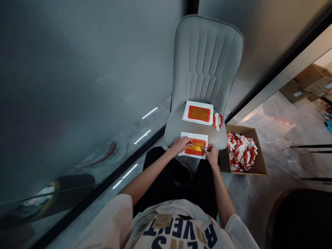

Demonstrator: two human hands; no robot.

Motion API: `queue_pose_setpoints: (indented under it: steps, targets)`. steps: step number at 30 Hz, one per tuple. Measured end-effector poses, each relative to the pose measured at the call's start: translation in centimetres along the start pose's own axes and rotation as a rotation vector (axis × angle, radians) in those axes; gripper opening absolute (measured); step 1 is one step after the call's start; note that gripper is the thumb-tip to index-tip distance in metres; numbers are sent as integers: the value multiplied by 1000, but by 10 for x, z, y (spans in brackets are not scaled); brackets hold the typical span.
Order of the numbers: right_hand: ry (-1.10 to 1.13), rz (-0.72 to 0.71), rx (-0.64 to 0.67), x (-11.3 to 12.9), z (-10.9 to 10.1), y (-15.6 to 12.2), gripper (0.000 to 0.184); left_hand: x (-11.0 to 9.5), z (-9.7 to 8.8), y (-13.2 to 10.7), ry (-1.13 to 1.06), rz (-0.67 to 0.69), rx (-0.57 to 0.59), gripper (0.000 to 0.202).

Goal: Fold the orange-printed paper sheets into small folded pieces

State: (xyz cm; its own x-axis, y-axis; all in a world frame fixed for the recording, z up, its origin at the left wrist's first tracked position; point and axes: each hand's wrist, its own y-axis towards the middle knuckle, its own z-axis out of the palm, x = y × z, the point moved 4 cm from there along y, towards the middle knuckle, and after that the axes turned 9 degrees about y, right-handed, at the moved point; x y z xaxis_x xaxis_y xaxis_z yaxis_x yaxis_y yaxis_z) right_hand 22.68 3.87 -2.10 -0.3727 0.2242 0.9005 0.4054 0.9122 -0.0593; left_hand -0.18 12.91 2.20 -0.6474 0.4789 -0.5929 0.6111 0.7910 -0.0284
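A white sheet with an orange border and a shiny gold panel lies at the front edge of the grey chair's seat, slightly overhanging it. My left hand is closed at its left side, fingertips on the gold panel. My right hand is closed in a pinch at the right side, thumb and forefinger by the panel's edge. The gold seems creased or lifted between the hands; the exact fold is too small to make out. Farther back on the seat rests a stack of similar printed sheets, with a torn orange-and-white scrap beside it.
The grey padded chair stands against glass panels. Right of it, a cardboard box holds many crumpled orange-and-white scraps. More cartons sit at the far right, and a dark round-edged object at lower right.
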Motion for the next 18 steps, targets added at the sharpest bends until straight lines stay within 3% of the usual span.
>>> queue_pose_setpoints:
  steps: [9, 18]
  targets:
    - [93, -42, 37, 5, -3, -1, 42, 4, 11, -11, 88, 4, -46, 18]
    - [135, -66, 28, 3, -6, -7, 52, -15, 24, -9, 416, 296, -17, 52]
